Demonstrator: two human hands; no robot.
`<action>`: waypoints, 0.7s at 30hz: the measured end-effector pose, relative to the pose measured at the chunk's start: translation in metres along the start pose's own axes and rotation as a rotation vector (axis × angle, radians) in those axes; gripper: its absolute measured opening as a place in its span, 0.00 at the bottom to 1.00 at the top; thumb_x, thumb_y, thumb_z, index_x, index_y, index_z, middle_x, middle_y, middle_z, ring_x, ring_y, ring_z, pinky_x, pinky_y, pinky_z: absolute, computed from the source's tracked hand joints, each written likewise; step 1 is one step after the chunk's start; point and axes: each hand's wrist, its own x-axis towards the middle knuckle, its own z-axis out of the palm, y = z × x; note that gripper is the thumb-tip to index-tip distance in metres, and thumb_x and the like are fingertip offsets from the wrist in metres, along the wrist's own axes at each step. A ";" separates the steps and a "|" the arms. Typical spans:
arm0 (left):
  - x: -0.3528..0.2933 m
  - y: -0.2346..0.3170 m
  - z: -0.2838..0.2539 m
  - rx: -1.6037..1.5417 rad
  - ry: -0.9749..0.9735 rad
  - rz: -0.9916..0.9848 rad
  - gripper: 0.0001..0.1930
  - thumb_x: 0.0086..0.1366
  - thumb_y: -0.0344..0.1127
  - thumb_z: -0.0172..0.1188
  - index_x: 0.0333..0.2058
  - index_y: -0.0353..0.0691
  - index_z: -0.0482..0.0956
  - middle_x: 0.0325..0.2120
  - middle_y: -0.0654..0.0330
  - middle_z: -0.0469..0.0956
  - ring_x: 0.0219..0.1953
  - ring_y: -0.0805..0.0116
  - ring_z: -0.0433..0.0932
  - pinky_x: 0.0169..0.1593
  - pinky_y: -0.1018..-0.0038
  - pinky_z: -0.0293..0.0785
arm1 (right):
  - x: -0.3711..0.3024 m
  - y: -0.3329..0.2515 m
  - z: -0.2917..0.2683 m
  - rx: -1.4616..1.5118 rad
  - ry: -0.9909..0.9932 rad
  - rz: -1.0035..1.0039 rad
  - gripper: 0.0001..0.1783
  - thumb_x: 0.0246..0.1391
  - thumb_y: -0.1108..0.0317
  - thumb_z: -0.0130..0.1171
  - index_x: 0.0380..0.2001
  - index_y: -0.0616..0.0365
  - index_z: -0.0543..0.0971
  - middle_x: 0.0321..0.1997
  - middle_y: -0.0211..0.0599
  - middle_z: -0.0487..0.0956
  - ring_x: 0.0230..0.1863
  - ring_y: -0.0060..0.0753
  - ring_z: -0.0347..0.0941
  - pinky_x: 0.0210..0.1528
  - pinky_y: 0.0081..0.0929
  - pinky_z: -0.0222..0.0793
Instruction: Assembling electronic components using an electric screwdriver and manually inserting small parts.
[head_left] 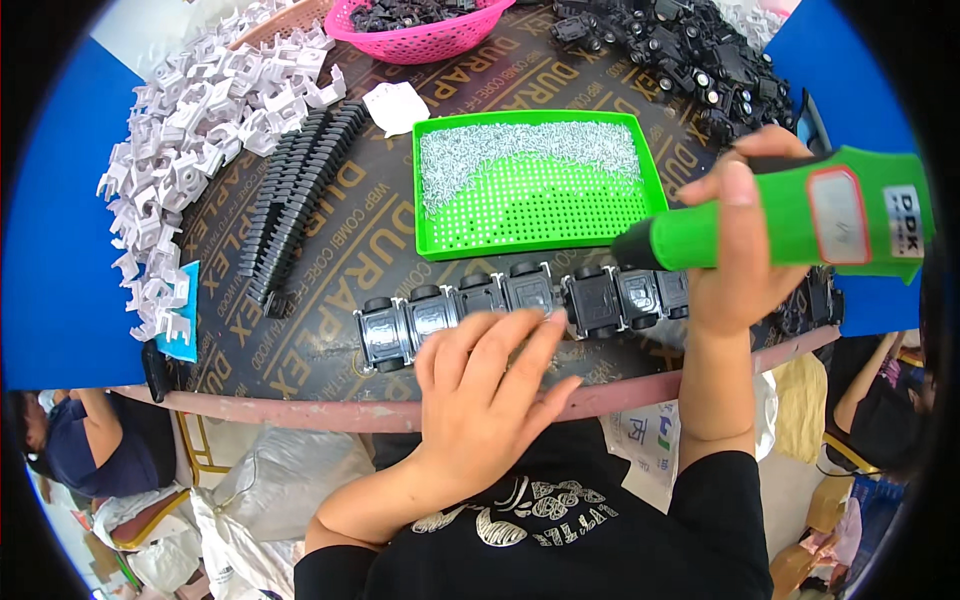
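In my right hand (pixel 735 225) is a green electric screwdriver (pixel 780 225), its dark tip end pointing left above the row of parts. The fingers are wrapped round its body. My left hand (pixel 490 390) lies with fingers spread at the near side of the row, fingertips on or just over the black toy car chassis (pixel 597 300). Several of these chassis stand side by side in a line, with wheels showing along the far edge. Just beyond them, a green perforated tray (pixel 433 243) holds many small silver screws (pixel 530 138).
White plastic parts (pixel 200 130) are heaped at the left, beside a long stack of black parts (pixel 300 200). At the back stands a pink basket (pixel 430 45) of dark pieces. Black toy car parts (pixel 690 65) pile up at far right. Other people (pixel 110 435) sit nearby.
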 end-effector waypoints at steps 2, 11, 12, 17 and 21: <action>-0.002 -0.008 0.006 0.232 -0.056 -0.061 0.32 0.49 0.47 0.69 0.53 0.45 0.75 0.55 0.61 0.70 0.59 0.55 0.63 0.62 0.53 0.52 | 0.002 0.003 -0.008 0.136 0.049 0.061 0.08 0.49 0.80 0.61 0.34 0.66 0.76 0.37 0.39 0.78 0.27 0.18 0.72 0.29 0.18 0.69; -0.005 -0.016 0.014 0.365 -0.081 -0.008 0.30 0.52 0.41 0.66 0.55 0.45 0.73 0.56 0.61 0.69 0.60 0.54 0.63 0.63 0.50 0.54 | 0.022 -0.008 0.039 0.108 -0.231 0.323 0.17 0.49 0.73 0.68 0.41 0.64 0.76 0.31 0.29 0.78 0.31 0.17 0.74 0.35 0.17 0.70; -0.005 -0.019 0.015 0.393 -0.091 0.035 0.30 0.51 0.41 0.66 0.55 0.44 0.73 0.56 0.60 0.69 0.60 0.54 0.63 0.63 0.50 0.54 | 0.021 -0.006 0.046 0.118 -0.244 0.359 0.17 0.48 0.73 0.69 0.41 0.62 0.76 0.29 0.26 0.77 0.31 0.16 0.73 0.35 0.17 0.70; -0.002 -0.026 0.012 0.314 -0.108 0.083 0.32 0.50 0.39 0.68 0.55 0.42 0.72 0.56 0.59 0.68 0.61 0.52 0.61 0.64 0.49 0.52 | 0.010 0.012 0.064 0.040 -0.205 0.285 0.16 0.48 0.73 0.69 0.40 0.60 0.75 0.27 0.24 0.75 0.30 0.15 0.73 0.36 0.18 0.70; -0.005 -0.033 -0.028 0.114 -0.127 0.000 0.37 0.47 0.42 0.71 0.57 0.42 0.70 0.59 0.56 0.64 0.62 0.48 0.59 0.65 0.48 0.50 | 0.004 0.022 0.065 0.019 -0.172 0.306 0.17 0.48 0.70 0.69 0.40 0.60 0.75 0.27 0.26 0.77 0.29 0.15 0.73 0.33 0.19 0.70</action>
